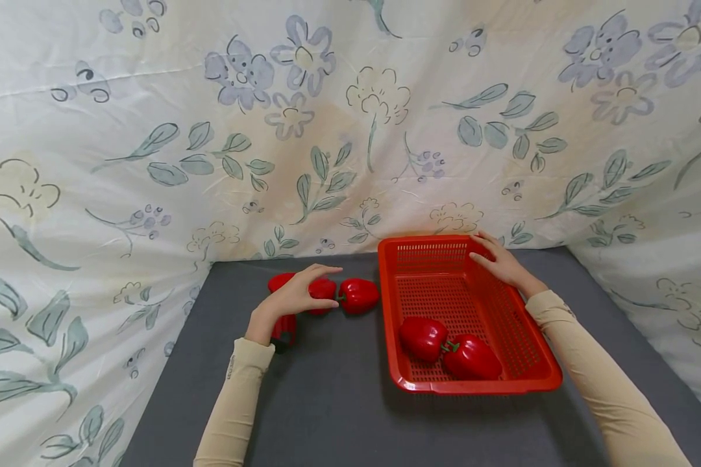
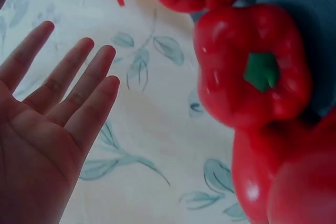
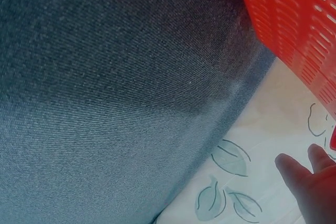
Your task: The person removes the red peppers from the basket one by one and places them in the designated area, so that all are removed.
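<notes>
My left hand (image 1: 296, 292) hovers over several red bell peppers on the left side of the table, fingers and thumb spread apart, holding nothing. It partly hides the nearer ones. One bell pepper (image 1: 359, 296) lies just right of its fingertips, close to the basket. In the left wrist view the palm (image 2: 42, 145) faces a bell pepper (image 2: 226, 72) with a green stem. My right hand (image 1: 502, 263) is at the far right corner of a red plastic basket (image 1: 470, 387), its fingers extended at the rim. Two bell peppers (image 1: 423, 338) lie inside, stems facing each other.
A dark grey cloth covers the table (image 1: 327, 402). Behind and beside it hangs a pale floral sheet (image 1: 327, 162), close to the table's back edge. The basket's slotted side wall (image 3: 299, 30) rises from the table in the right wrist view.
</notes>
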A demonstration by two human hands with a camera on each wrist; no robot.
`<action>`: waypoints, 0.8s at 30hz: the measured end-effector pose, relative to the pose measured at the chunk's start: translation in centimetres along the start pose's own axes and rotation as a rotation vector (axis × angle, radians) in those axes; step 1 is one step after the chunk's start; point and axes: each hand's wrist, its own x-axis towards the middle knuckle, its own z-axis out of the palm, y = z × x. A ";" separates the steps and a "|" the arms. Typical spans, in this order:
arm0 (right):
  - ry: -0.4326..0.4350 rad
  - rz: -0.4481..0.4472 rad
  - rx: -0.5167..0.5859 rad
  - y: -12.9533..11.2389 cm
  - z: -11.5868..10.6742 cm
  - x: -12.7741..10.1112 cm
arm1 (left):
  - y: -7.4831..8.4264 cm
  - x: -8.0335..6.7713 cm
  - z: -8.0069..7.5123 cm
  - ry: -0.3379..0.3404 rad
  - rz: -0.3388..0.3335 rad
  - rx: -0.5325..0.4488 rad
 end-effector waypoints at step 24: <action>0.006 0.006 -0.002 0.0 0.1 0.0 | 4.9 4.9 4.2 -0.141 0.216 -0.016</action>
